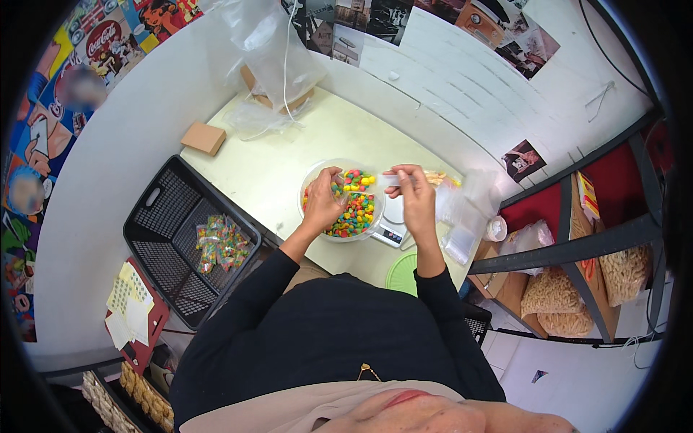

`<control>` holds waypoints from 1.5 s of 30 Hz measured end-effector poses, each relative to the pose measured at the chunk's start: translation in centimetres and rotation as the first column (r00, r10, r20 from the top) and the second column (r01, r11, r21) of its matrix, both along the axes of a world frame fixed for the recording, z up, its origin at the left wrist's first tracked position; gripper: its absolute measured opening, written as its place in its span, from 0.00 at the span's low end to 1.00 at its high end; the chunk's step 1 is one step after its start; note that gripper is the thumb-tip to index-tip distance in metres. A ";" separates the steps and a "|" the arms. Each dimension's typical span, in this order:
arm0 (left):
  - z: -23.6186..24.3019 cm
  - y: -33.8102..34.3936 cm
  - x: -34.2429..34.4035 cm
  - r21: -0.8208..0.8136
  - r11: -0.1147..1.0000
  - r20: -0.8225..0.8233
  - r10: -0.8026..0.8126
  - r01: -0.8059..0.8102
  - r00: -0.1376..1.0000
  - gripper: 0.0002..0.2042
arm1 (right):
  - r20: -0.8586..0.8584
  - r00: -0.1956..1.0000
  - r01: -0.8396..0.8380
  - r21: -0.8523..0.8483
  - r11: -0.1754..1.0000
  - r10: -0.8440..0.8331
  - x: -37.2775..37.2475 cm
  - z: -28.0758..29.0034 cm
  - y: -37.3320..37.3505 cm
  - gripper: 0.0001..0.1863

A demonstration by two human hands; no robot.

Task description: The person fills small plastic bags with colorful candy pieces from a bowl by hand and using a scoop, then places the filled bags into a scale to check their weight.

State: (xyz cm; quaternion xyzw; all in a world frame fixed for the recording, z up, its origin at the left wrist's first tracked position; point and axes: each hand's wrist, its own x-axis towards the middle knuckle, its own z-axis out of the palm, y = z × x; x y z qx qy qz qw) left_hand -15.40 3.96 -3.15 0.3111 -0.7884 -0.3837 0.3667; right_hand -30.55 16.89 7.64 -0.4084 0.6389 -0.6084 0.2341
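Multicoloured balls being handled over bowl, both hands engaged

Head view: small multicoloured balls (red, yellow, green, orange) are being contained in a clear round bowl on the pale table. Above the bowl's right side, a translucent piece of plastic is being pinched between the thumb and fingers of the right hand; probably a small bag, exact form not readable. Some yellow and green balls are being seen at its left end; whether inside it or behind it cannot be told. The left hand is being held over the bowl's left side, fingers curled inward near those balls; grip there cannot be told, fingertips being partly hidden.

Just right of the bowl, a white scale is being partly covered by the right hand and wrist. Nearer the body, a round green lid is being partly overlapped by the table edge region and sleeve. Clear bags are being piled right of the right hand, a white tub beside them.

Left of the table, filled packets are being held in a black mesh crate. A brown box is being supported at the table's far-left corner.
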 end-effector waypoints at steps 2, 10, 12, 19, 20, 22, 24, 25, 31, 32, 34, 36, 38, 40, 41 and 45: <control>-0.3 0.2 -0.5 -0.050 0.999 -0.028 0.011 -0.012 1.000 0.32 | -0.193 0.979 -0.050 0.069 0.996 0.063 1.7 1.5 -0.1 0.09; -0.3 0.0 0.1 0.185 0.983 -0.015 0.016 -0.013 1.000 0.32 | -0.660 0.751 -0.112 -0.148 0.983 -0.014 3.1 2.0 0.3 0.10; -0.9 -0.7 0.6 0.156 0.988 -0.093 0.003 0.012 0.996 0.32 | -0.541 0.840 0.007 -0.057 0.998 -0.037 2.4 1.0 0.4 0.10; -0.1 -1.7 2.1 0.256 0.932 -0.165 -0.218 0.255 0.962 0.33 | -0.684 0.721 -0.045 0.107 0.993 0.106 1.5 -4.7 -0.6 0.15; 0.3 -1.6 2.2 0.241 0.922 -0.176 -0.265 0.302 0.948 0.34 | -0.685 0.722 -0.043 0.098 0.994 0.099 1.8 -4.7 -0.7 0.16; 1.5 -1.5 2.1 0.292 0.869 -0.166 -0.367 0.401 0.915 0.37 | -0.654 0.748 -0.106 0.051 0.993 0.113 1.7 -4.7 -1.3 0.17; 2.7 -1.2 2.0 0.297 0.835 -0.141 -0.442 0.463 0.886 0.38 | -0.643 0.752 -0.172 0.020 0.985 0.145 1.4 -4.7 -1.8 0.16; 3.3 -1.1 2.0 0.278 0.832 -0.118 -0.466 0.480 0.877 0.38 | -0.647 0.744 -0.207 0.015 0.978 0.167 1.2 -4.6 -2.0 0.15; 3.7 -0.5 1.9 0.292 0.803 -0.216 -0.474 0.520 0.854 0.36 | -0.573 0.775 -0.240 0.121 0.963 0.265 0.0 -4.5 -1.6 0.07; 3.9 -0.3 1.8 0.229 0.838 -0.226 -0.450 0.496 0.864 0.35 | -0.548 0.794 -0.231 0.128 0.964 0.263 0.0 -4.4 -1.5 0.07; 3.6 -0.5 2.1 0.043 0.901 -0.146 -0.421 0.431 0.895 0.28 | -0.539 0.810 -0.210 0.103 0.972 0.232 -0.1 -5.0 -1.4 0.08; 3.8 -0.5 2.1 -0.058 0.928 -0.094 -0.373 0.369 0.923 0.20 | -0.522 0.826 -0.193 0.095 0.977 0.214 -0.1 -5.3 -1.3 0.09; 4.5 -0.3 2.1 -0.070 0.947 -0.062 -0.317 0.313 0.946 0.12 | -0.496 0.842 -0.181 0.105 0.978 0.210 0.0 -5.4 -1.1 0.09; 4.1 -0.6 2.2 -0.081 0.952 -0.111 -0.304 0.296 0.946 0.08 | -0.525 0.822 -0.167 0.150 0.974 0.222 0.0 -5.3 -1.0 0.10; 4.0 -0.8 2.3 -0.086 0.954 -0.135 -0.297 0.287 0.945 0.07 | -0.538 0.811 -0.159 0.172 0.972 0.228 0.0 -5.3 -1.0 0.11; 4.2 -0.8 2.3 -0.102 0.956 -0.138 -0.286 0.274 0.948 0.05 | -0.461 0.864 -0.179 0.094 0.979 0.202 0.3 -5.3 -0.9 0.12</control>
